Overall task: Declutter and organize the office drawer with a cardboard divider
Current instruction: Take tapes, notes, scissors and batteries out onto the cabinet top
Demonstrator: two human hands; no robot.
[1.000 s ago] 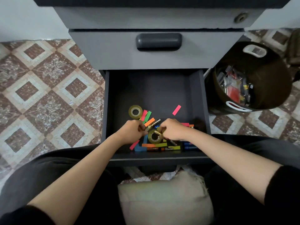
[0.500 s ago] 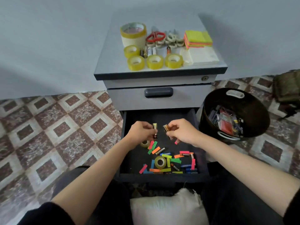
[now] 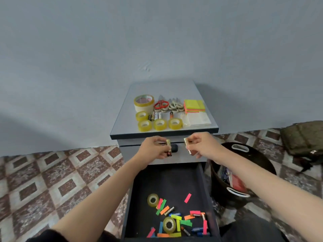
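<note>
Your left hand (image 3: pixel 152 149) pinches a gold cylindrical battery (image 3: pixel 168 144) upright between thumb and fingers, and your right hand (image 3: pixel 201 145) pinches a second gold battery (image 3: pixel 185 140), tilted. The open dark drawer (image 3: pixel 166 180) and its coloured paper strips (image 3: pixel 187 197) lie below both hands, with the grey cabinet top (image 3: pixel 162 88) just above them. Half a second back both hands hung over that drawer; now they've risen.

Home office: drawer cabinet (image 3: pixel 162 88), stationery (image 3: pixel 194 106).

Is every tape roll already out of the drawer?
No, a back roll and a front roll lie in the drawer.
</note>
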